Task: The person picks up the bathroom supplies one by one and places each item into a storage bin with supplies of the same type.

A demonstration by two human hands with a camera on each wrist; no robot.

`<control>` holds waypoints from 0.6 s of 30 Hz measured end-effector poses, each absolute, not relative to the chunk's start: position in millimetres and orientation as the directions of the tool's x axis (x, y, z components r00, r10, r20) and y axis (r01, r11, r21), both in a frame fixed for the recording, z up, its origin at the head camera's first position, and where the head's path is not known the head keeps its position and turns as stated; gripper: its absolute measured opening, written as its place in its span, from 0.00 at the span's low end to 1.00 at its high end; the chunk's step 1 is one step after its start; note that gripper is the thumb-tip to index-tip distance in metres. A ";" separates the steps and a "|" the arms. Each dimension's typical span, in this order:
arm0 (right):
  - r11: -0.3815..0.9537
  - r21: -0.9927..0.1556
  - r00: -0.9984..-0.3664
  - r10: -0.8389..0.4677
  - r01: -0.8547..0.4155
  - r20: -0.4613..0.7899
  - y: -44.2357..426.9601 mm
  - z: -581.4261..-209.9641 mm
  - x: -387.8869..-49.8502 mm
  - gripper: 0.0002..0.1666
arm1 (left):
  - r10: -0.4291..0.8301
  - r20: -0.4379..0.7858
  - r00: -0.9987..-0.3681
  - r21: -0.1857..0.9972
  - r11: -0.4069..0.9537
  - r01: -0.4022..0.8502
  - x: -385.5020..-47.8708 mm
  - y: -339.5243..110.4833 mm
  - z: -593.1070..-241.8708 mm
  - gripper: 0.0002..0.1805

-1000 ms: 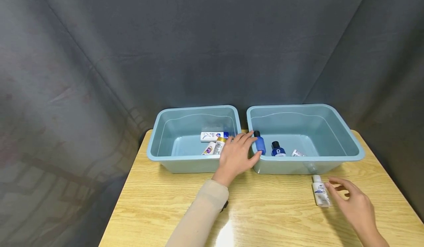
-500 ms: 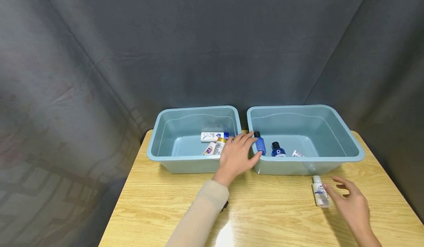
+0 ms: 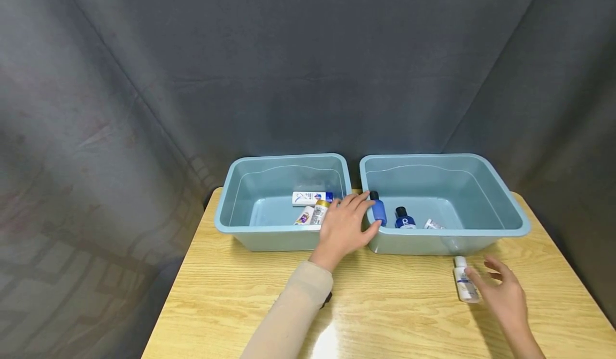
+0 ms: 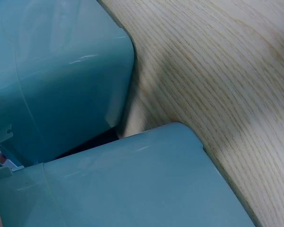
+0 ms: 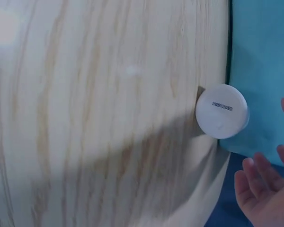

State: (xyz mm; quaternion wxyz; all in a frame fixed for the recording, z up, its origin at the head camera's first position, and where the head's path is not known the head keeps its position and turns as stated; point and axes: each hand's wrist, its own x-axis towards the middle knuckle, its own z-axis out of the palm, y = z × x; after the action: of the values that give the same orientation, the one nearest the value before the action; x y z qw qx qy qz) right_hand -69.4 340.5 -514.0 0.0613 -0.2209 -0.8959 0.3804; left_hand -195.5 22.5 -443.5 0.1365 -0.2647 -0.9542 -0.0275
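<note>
My left hand (image 3: 343,231) lies over the adjoining rims of two light blue bins, the left bin (image 3: 269,237) and the right bin (image 3: 428,241). Its fingers are spread and relaxed beside a blue bottle (image 3: 378,211) with a black cap inside the right bin; whether they touch it I cannot tell. In front of that bin is a small white bottle (image 3: 464,284), whose round end (image 5: 221,111) carries printed marks in the right wrist view. My right hand (image 3: 505,296) is next to it, fingers apart and thumb close; the right wrist view shows a gap between them.
A white tube (image 3: 308,198), a gold-capped bottle (image 3: 319,212) and a small white bottle (image 3: 305,216) are in the left bin. The right bin also holds a dark blue bottle (image 3: 404,218) and a small white item (image 3: 433,224). Both bins stand on a wooden table (image 3: 385,305).
My right hand has shifted a little to the left, its thumb coming closer over the white bottle. My left hand and the things in the bins have stayed put.
</note>
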 end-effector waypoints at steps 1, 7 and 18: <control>0.594 -0.714 -0.889 0.449 0.370 -0.087 340.0 -514.6 -70.6 0.43 | 0.497 0.274 -0.823 -0.016 0.858 0.513 -195.8 22.3 -443.3 0.30; 0.524 -0.718 -0.853 0.487 0.458 -0.188 340.5 -519.4 -75.6 0.47 | 0.499 0.285 -0.818 -0.009 0.855 0.519 -195.6 22.2 -443.7 0.30; 0.505 -0.716 -0.848 0.475 0.482 -0.236 345.4 -527.1 -80.2 0.49 | 0.497 0.287 -0.819 -0.010 0.856 0.517 -195.7 21.8 -443.9 0.30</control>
State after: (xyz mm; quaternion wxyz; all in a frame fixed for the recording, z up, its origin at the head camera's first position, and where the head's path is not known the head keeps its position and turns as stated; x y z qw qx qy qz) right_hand -80.2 345.4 -527.1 -0.0041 -0.2760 -0.8674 0.4140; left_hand -195.7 21.8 -443.9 0.1412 -0.2660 -0.9530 -0.0340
